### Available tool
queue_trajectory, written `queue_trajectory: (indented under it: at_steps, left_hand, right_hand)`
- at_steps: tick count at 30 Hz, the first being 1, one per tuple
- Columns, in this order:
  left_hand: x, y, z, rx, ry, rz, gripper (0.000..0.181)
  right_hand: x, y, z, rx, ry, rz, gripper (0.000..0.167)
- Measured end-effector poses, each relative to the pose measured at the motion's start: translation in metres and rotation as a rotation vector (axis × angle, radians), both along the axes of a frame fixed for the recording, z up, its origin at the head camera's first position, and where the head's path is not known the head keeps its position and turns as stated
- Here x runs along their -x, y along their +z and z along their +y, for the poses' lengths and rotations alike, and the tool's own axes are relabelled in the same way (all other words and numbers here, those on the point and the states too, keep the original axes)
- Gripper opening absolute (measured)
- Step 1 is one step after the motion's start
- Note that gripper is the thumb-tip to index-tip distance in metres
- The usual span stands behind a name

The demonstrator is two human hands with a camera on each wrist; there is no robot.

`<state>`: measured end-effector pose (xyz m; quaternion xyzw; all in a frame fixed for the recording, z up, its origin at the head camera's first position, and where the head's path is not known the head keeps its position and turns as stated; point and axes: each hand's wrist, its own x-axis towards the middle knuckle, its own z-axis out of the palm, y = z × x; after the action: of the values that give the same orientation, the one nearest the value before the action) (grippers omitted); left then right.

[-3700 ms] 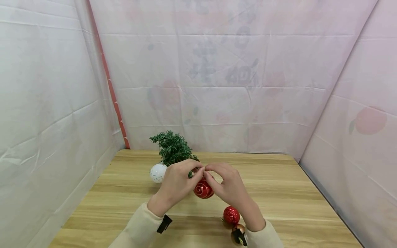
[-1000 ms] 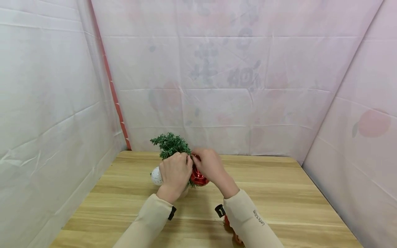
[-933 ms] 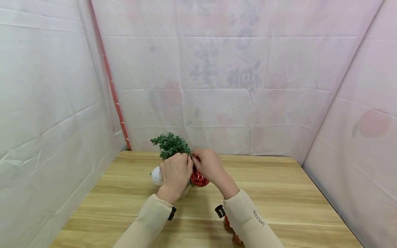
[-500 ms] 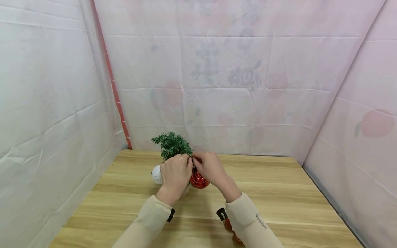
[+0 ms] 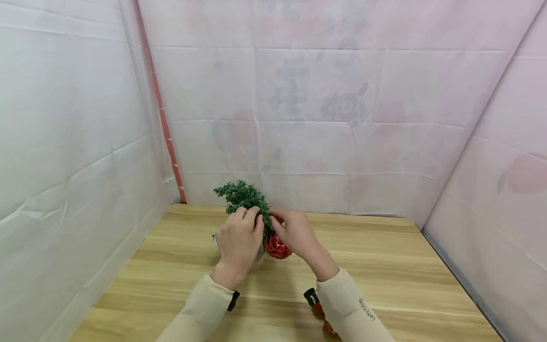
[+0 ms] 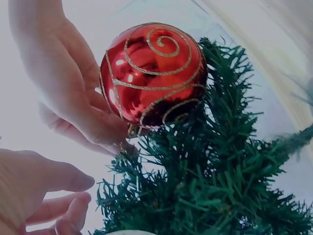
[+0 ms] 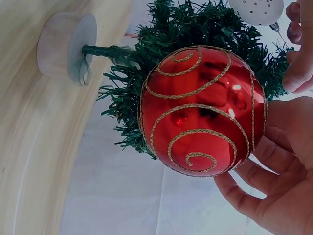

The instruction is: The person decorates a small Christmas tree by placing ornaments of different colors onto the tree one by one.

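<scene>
A small green artificial Christmas tree [image 5: 242,194] stands toward the back of the table, its round pale base [image 7: 61,46] plain in the right wrist view. At its right side is a red Christmas ball [image 5: 279,246] with gold glitter swirls. My right hand [image 5: 299,232] has its fingertips at the ball's gold cap and hanger, beside the branch; the ball partly hides them. My left hand [image 5: 239,240] is just left of that spot. In the left wrist view its thumb and fingers [image 6: 73,181] are parted, with nothing between them. A white speckled ball [image 7: 257,11] hangs on the tree's other side.
Under my right sleeve, another red ball [image 5: 317,309] and a copper-coloured ball [image 5: 329,330] lie on the wooden table [image 5: 384,266], mostly covered. White cloth walls [image 5: 320,142] enclose the table at the back and both sides.
The red ball went from between both hands, in front of the tree, to its right-hand branch. Within the last half second my left fingers have loosened and lifted off.
</scene>
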<state>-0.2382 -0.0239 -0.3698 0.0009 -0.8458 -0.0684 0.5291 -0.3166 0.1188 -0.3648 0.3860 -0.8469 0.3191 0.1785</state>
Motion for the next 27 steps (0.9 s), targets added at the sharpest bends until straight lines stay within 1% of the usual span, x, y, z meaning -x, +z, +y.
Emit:
queue_trajectory:
  at_steps: [5, 8, 11, 15, 17, 21, 27]
  left_hand:
    - [0.002, -0.003, -0.001, 0.009, 0.062, 0.107, 0.022]
    - [0.003, -0.004, -0.002, 0.015, 0.072, 0.133, 0.024]
    - [0.004, -0.003, -0.004, 0.021, 0.072, 0.131, 0.027]
    - [0.005, -0.004, -0.006, 0.019, 0.060, 0.116, 0.034]
    - [0.006, -0.005, -0.007, 0.015, 0.051, 0.107, 0.034]
    - [0.006, -0.007, -0.008, 0.008, 0.037, 0.069, 0.027]
    - [0.006, -0.008, -0.012, -0.010, 0.029, 0.045, 0.019]
  right_hand:
    - [-0.002, 0.002, 0.003, 0.011, 0.000, -0.031, 0.023]
    - [-0.003, 0.001, 0.005, 0.022, -0.002, -0.042, 0.025]
    - [-0.003, 0.000, 0.007, 0.036, -0.006, -0.060, 0.026]
    - [-0.002, -0.002, 0.010, 0.066, -0.031, -0.080, 0.024]
    - [-0.002, -0.003, 0.012, 0.083, -0.044, -0.081, 0.023]
    - [-0.001, -0.006, 0.015, 0.107, -0.054, -0.067, 0.022]
    - [-0.002, -0.012, 0.021, 0.133, -0.071, -0.050, 0.018]
